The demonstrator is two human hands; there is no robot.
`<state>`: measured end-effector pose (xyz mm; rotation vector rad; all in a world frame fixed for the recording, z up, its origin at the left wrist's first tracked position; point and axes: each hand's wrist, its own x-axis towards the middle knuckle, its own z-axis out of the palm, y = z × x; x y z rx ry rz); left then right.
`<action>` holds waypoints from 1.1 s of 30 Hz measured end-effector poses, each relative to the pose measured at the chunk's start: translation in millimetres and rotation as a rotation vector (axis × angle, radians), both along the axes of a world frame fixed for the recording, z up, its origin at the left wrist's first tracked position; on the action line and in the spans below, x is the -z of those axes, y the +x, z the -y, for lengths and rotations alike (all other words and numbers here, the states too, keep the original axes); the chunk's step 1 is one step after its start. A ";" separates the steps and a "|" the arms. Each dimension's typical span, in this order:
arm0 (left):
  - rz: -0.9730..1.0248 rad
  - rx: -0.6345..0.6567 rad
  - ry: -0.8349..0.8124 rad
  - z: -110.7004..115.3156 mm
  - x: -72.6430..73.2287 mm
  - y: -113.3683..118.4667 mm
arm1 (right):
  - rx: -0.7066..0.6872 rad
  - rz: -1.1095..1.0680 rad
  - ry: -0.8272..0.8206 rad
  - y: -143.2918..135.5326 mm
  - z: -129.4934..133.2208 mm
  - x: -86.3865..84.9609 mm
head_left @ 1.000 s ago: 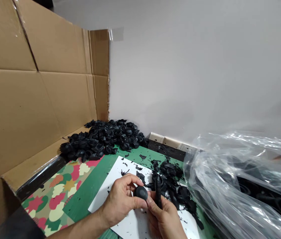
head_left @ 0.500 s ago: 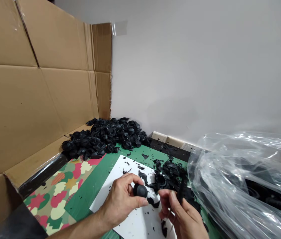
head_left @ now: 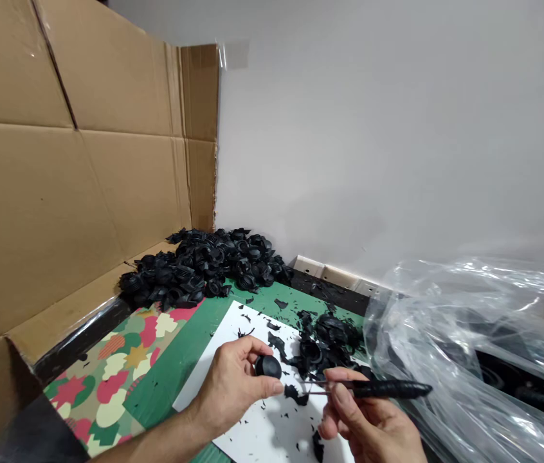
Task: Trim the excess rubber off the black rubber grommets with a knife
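Between the thumb and fingers of my left hand (head_left: 233,379) is a small round black rubber part (head_left: 268,366), its smooth domed side showing. My right hand (head_left: 368,415) grips a thin pointed tool with a black handle (head_left: 388,388); its narrow metal tip points left, a short way from the round part. Both hands are over a white sheet (head_left: 257,421) strewn with black scraps. A heap of black scraps (head_left: 325,341) lies just beyond my right hand. Farther back on the left is a large pile of similar black parts (head_left: 204,263).
Cardboard panels (head_left: 122,186) stand on the left, and a grey wall (head_left: 378,141) rises behind. Clear plastic sheeting (head_left: 450,334) is bunched on the right. A green mat (head_left: 170,360) and a patterned colourful sheet (head_left: 117,373) lie under and beside the white sheet.
The tool in my right hand has swung from upright to nearly level, tip to the left. My right hand has shifted slightly right; my left hand and the round part moved slightly left.
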<state>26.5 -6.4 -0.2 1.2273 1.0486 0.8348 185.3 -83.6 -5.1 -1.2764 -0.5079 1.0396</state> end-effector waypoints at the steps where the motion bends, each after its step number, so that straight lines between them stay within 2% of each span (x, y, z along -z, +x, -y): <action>1: -0.001 -0.002 -0.009 -0.1 -0.8 0.0 | 0.007 0.024 0.013 -0.5 0.2 0.5; 6: 0.029 0.012 -0.063 1.1 -3.5 0.4 | 0.111 0.240 -0.008 -7.9 1.0 7.6; 10: 0.050 0.027 -0.048 2.7 -1.8 0.9 | 0.167 0.291 -0.007 -17.4 -0.4 15.3; 18: 0.007 0.016 -0.034 5.7 -4.0 2.8 | 0.229 0.325 0.225 -30.8 -4.5 24.8; 22: 0.041 0.003 -0.067 5.5 -7.4 4.8 | 0.218 0.474 0.357 -31.0 -5.0 27.9; 25: 0.070 0.001 -0.108 4.9 -8.6 5.7 | 0.192 0.568 0.461 -32.3 -4.6 24.1; 29: 0.056 0.010 -0.134 6.4 -8.4 6.0 | 0.137 0.767 0.520 -32.5 -3.4 17.0; 33: 0.054 0.030 -0.150 9.4 -11.2 6.0 | 0.166 0.975 0.587 -18.5 -3.6 19.1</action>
